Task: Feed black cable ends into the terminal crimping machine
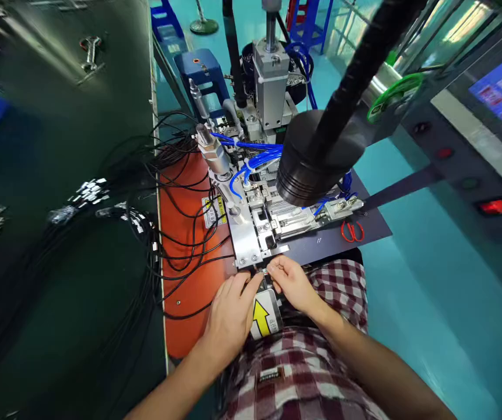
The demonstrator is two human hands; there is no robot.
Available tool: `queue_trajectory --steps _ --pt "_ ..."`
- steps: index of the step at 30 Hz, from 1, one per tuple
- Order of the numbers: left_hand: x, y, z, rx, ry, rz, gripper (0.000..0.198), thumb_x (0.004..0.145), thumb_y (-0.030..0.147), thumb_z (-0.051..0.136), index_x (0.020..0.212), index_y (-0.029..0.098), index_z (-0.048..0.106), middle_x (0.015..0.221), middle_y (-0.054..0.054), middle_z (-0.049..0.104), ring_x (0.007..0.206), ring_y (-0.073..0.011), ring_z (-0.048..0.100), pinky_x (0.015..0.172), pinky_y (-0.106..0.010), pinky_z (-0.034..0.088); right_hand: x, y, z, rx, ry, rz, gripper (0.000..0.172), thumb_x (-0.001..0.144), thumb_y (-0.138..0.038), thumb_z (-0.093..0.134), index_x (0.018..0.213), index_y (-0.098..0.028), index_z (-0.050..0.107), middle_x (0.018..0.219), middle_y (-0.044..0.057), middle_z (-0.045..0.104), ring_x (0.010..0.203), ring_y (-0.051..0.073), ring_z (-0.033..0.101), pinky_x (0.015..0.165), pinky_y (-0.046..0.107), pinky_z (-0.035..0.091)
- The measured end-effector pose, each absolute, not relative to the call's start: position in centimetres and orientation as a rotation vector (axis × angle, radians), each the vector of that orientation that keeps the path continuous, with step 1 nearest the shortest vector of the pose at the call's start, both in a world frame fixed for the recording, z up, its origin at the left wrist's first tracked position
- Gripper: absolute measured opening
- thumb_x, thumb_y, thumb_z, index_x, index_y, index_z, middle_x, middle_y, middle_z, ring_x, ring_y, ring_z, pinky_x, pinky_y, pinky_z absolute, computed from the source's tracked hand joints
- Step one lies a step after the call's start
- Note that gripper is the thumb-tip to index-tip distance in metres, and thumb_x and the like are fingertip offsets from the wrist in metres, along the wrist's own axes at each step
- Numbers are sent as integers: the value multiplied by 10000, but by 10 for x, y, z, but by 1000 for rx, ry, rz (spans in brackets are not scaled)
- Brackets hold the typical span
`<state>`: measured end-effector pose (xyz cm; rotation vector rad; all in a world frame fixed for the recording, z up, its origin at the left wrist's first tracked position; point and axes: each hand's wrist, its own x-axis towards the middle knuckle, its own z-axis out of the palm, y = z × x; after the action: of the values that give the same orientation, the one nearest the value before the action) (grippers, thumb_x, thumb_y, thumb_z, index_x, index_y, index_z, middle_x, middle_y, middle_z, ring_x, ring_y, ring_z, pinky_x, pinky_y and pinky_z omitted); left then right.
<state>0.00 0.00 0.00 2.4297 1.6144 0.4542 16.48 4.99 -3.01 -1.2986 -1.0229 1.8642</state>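
Observation:
My left hand (230,312) and my right hand (292,281) meet at the near edge of a small metal machine (260,224), just below its slot. Between the pinched fingertips of both hands sits a small silver connector (265,272) on the end of a thin black cable. Both hands are closed around it. Under my hands lies a white plate with a yellow arrow label (263,315). Black cables (181,233) loop over an orange mat (190,280) to the left.
Small silver connector parts (90,191) lie scattered on the dark green bench to the left. Red-handled scissors (352,231) rest on the black plate at the right. A large black cylinder on a hose (310,157) hangs over the machine. A lit red switch (494,206) shows on the panel at right.

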Motion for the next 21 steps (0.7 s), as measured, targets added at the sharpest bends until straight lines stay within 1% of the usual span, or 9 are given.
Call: queue_trajectory --steps 3,5,9,11,14,17,21 --pt "2 -1 -1 2428 1641 444 375 850 70 454 1199 126 579 936 -101 596 820 -232 560 695 -362 522 164 51 -31 -1300 -968 1915 394 779 -549 632 705 -180 515 499 -82 426 441 74 338 479 235 260" --pt "2 0 -1 2371 1637 494 367 864 72 432 1191 136 585 925 -95 590 827 -223 555 703 -351 516 164 52 -31 -1298 -968 1919 411 778 -565 629 693 -180 511 503 -76 437 440 76 352 484 238 276" --pt "1 4 1 2196 1602 674 339 885 56 390 1128 145 609 926 -86 589 856 -196 550 722 -311 508 164 52 -31 -1285 -982 1877 428 830 -594 558 724 -182 520 547 -56 491 464 87 409 514 247 327" --pt "1 5 1 2171 1606 721 321 889 52 386 1105 133 609 938 -89 594 870 -192 550 736 -308 505 163 51 -33 -1280 -995 1847 413 828 -584 573 738 -184 524 546 -60 488 475 91 419 517 246 327" --pt "2 4 -1 2206 1617 703 321 889 56 392 1121 123 604 951 -94 593 878 -194 547 740 -315 505 161 50 -34 -1275 -1003 1844 388 806 -555 615 726 -189 514 503 -73 465 460 93 405 501 245 310" --pt "3 2 -2 2229 1617 665 324 889 64 404 1141 117 601 954 -97 587 880 -195 547 748 -320 509 160 50 -35 -1251 -991 1867 384 807 -552 601 712 -191 511 479 -70 472 442 96 397 496 249 310" --pt "3 0 -2 2228 1614 660 331 890 71 408 1165 120 587 985 -100 593 921 -194 557 794 -326 518 161 50 -37 -1253 -999 1839 379 782 -550 631 746 -185 535 459 -66 495 452 102 407 505 248 309"
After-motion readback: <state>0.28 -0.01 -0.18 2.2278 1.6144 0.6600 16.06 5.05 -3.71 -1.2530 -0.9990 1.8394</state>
